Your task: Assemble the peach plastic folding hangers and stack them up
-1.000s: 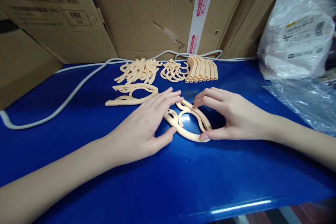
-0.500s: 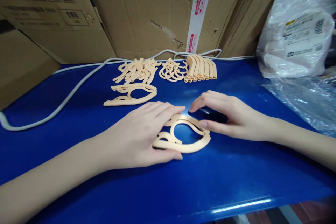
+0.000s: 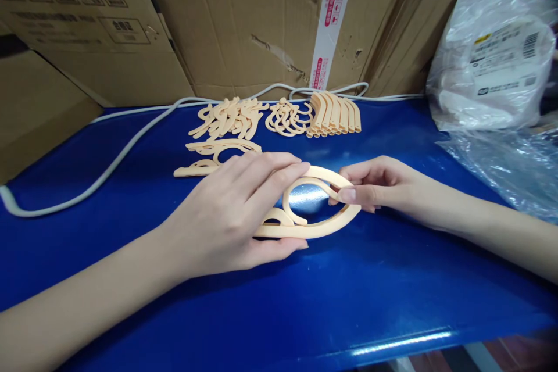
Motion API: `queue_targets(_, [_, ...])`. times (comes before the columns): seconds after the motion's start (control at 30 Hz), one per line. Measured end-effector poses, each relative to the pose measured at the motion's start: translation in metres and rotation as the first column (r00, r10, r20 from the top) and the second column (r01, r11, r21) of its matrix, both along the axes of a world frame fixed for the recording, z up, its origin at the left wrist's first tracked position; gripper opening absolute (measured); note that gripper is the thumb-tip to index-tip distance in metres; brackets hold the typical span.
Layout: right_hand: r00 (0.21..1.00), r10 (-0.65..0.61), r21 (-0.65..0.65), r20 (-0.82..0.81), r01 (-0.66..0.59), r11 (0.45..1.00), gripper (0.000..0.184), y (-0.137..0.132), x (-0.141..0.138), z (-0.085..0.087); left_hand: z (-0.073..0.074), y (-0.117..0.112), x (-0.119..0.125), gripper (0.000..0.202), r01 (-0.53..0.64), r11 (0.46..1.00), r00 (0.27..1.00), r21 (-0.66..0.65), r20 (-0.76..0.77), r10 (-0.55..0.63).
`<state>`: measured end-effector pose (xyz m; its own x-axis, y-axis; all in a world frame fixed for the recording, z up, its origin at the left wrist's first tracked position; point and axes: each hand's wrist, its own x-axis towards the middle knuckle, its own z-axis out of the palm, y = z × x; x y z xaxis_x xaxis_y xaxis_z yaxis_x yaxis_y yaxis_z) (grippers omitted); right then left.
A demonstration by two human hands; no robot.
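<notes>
Mid-worktop [image 3: 305, 302], the left hand [image 3: 226, 215] grips the left end of the hanger [image 3: 314, 232] and the right hand [image 3: 375, 189] pinches its right tip; one finished-looking hanger [image 3: 218, 145] lies just beyond, and the loose parts [image 3: 231, 116] at the far edge seemingly wait.

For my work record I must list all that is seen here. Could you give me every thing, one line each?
held hanger: one, peach, front middle of the table, between both hands
second hanger: one, peach, flat behind the left hand
loose parts: a pile, peach, back left
hook parts: a small pile, peach, back middle
stacked parts: a row on edge, peach, right of the hooks
cable: one, white, along the back and left
table: one, blue
cardboard boxes: several, brown, behind the table
plastic bag: one, clear, white contents, right
left hand: fingers over the held hanger, thumb under it
right hand: pinches its right end
</notes>
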<state>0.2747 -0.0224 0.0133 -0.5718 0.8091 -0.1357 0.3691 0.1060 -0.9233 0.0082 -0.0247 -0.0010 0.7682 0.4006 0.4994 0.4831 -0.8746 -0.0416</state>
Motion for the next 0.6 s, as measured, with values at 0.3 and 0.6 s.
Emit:
queue_targets(0.3, [0.999, 0.002, -0.065, -0.035, -0.004, 0.998, 0.037, -0.002, -0.001, -0.002, -0.001, 0.004, 0.0, 0.069, 0.02, 0.994, 0.999, 0.105, -0.031, -0.017])
queue_targets(0.6, [0.994, -0.082, 0.372, 0.065, 0.052, 0.927, 0.038, 0.007, 0.004, -0.01, 0.029, 0.019, -0.017, 0.066, -0.179, 0.983, 0.982, -0.028, -0.066, 0.177])
